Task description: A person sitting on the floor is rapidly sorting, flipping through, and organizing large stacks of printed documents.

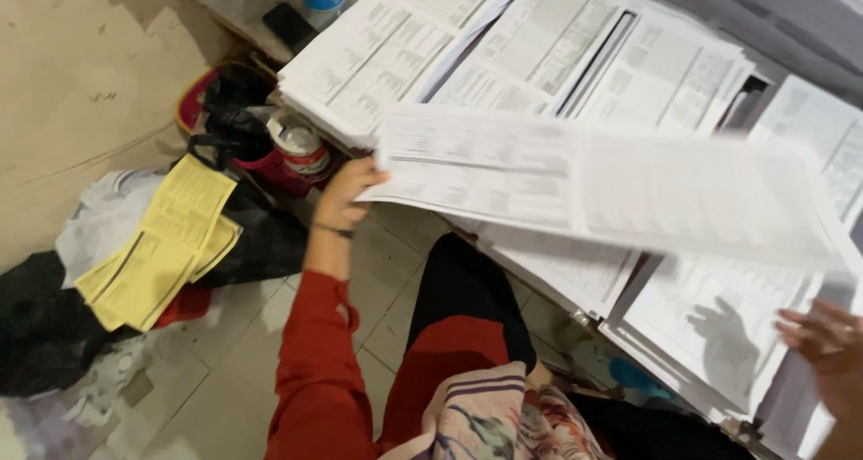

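White printed paper sheets (575, 186), blurred, hang above the stacked forms on the surface (503, 56); the left hand (346, 195) pinches their left edge with closed fingers, while the right hand (827, 343) hovers open at near right.

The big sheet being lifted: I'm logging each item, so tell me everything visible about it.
The large white printed sheet is thin paper covered in grey tables of small text. It hangs roughly level over the stacked papers, blurred by motion. The left hand pinches its left edge; the right hand is open beneath its right end, apart from it.
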